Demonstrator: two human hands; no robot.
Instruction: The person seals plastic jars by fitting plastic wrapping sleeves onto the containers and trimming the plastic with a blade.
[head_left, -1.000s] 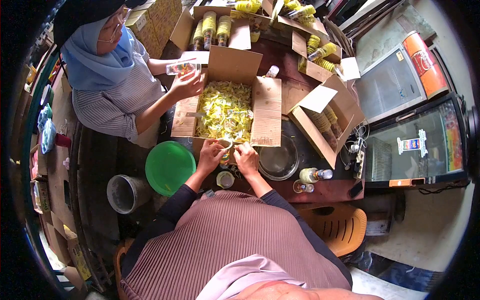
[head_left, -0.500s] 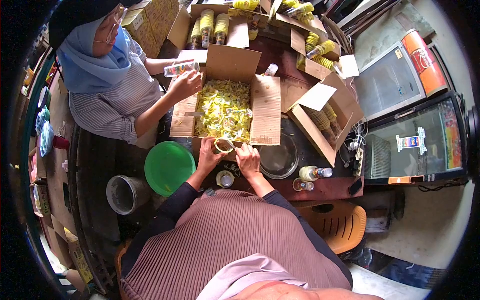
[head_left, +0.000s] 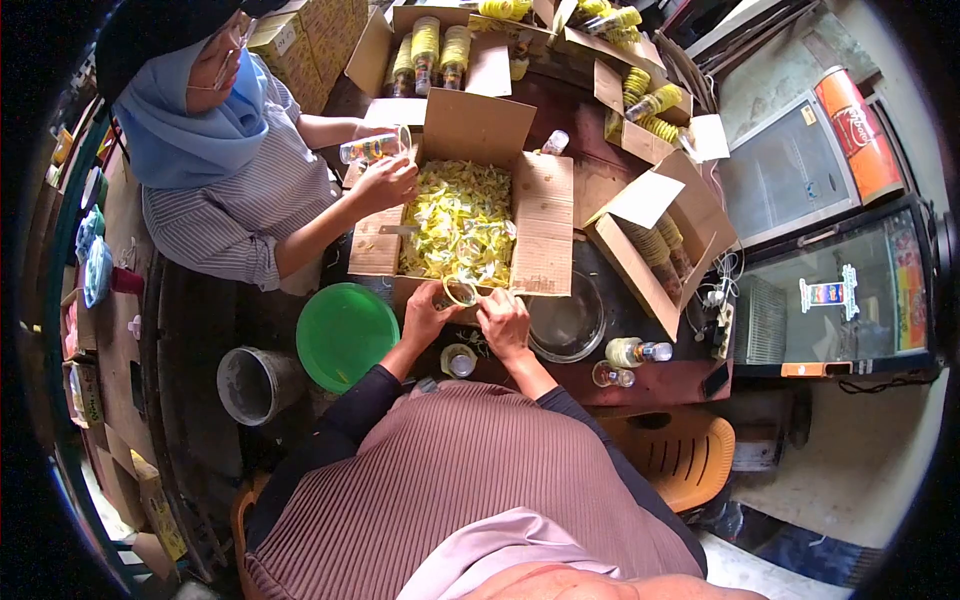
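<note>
Between my hands, at the near edge of an open cardboard box (head_left: 543,225), is a clear plastic cup with a yellowish rim (head_left: 461,292). My left hand (head_left: 425,314) is closed around its left side. The fingers of my right hand (head_left: 504,322) pinch at the rim's right side; any small tool there is too fine to make out. Yellow and whitish strips (head_left: 460,215) fill the box. Just below my hands, a pale round container (head_left: 459,361) stands on the table. A co-worker to the left holds a clear printed cup (head_left: 370,149) in both hands.
A green basin (head_left: 347,337) and a grey bucket (head_left: 258,386) are at left. A round clear lid or tray (head_left: 567,315) lies right of my hands, near stacked cups (head_left: 637,351). More boxes of yellow-rimmed cups (head_left: 425,50) stand behind. A flat metal strip (head_left: 397,230) rests on the box flap.
The whole view has shifted slightly. My hands stay at the cup, the right fingers now closer in at its rim. The co-worker's cup has turned and tilted in their hands.
</note>
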